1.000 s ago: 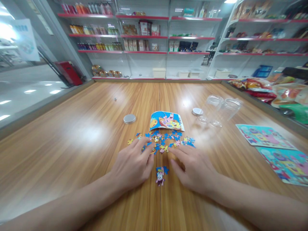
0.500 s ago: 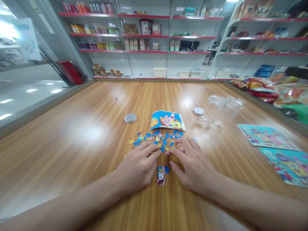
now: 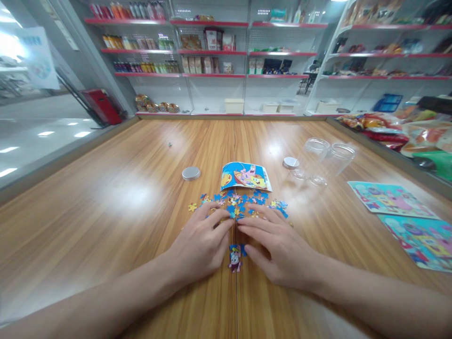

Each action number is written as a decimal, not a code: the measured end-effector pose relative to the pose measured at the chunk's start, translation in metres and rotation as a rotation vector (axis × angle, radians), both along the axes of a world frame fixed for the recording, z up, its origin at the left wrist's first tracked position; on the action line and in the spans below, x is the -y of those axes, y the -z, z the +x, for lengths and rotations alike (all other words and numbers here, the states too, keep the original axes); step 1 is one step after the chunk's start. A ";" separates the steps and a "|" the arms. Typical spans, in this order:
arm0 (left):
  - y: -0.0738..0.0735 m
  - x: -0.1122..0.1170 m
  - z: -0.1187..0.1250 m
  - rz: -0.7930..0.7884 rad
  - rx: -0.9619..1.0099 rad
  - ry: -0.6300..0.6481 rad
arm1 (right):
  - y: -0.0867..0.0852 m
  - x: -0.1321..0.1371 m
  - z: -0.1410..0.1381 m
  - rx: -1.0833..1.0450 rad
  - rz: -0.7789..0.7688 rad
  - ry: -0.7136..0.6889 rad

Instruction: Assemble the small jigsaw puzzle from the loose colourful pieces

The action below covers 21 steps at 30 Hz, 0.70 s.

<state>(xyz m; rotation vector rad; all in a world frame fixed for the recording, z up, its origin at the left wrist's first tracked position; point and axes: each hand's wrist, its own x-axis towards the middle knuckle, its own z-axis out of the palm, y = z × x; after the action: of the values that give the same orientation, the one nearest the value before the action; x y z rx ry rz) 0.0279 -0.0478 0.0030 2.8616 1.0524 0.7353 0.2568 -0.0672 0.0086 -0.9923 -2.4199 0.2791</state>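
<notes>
My left hand (image 3: 201,242) and my right hand (image 3: 278,245) lie flat and open on the wooden table (image 3: 106,207), fingers stretched over a scatter of small jigsaw pieces (image 3: 243,205). The fingertips of both hands nearly meet above the pieces. A small joined cluster of pieces (image 3: 235,258) sits between the two thumbs. Just beyond the scatter lies a blue cartoon picture card (image 3: 246,176). Neither hand grips anything.
Two round metal lids (image 3: 191,173) (image 3: 290,163) rest on the table. Two clear jars (image 3: 323,160) lie on their sides at the right. Two finished puzzle boards (image 3: 391,198) (image 3: 422,240) lie at the right edge. Snack bags (image 3: 388,129) and store shelves (image 3: 212,52) stand behind.
Both hands slid over the loose pieces: the right moved forward, then leftward toward the left hand, so the fingertips now nearly touch. The pieces have been pushed into a tighter group.
</notes>
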 end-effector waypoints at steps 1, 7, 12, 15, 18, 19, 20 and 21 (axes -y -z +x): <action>0.000 0.000 0.000 0.001 0.001 0.007 | 0.000 0.000 0.000 0.008 -0.008 0.001; 0.003 -0.002 -0.002 -0.025 -0.003 -0.095 | 0.001 -0.003 0.001 0.028 0.007 0.114; 0.003 -0.001 -0.001 -0.020 -0.021 -0.065 | 0.000 -0.002 0.001 0.043 0.000 0.079; 0.002 -0.003 -0.002 -0.068 -0.019 -0.014 | -0.002 0.000 0.000 0.097 -0.006 0.038; 0.004 -0.008 -0.005 -0.099 -0.015 -0.061 | -0.001 0.000 -0.001 0.145 0.018 0.038; 0.004 -0.010 -0.006 -0.111 -0.025 -0.090 | -0.001 0.000 -0.001 0.149 0.028 0.055; 0.004 -0.011 -0.007 -0.125 -0.041 -0.115 | 0.000 -0.001 -0.001 0.147 0.039 0.078; 0.004 -0.012 -0.008 -0.142 -0.059 -0.132 | 0.001 -0.002 0.000 0.138 0.049 0.106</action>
<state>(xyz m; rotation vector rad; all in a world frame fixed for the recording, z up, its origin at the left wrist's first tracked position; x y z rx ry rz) 0.0202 -0.0357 -0.0015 2.7306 1.2570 0.5585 0.2564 -0.0657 0.0080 -1.1473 -2.4734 0.1162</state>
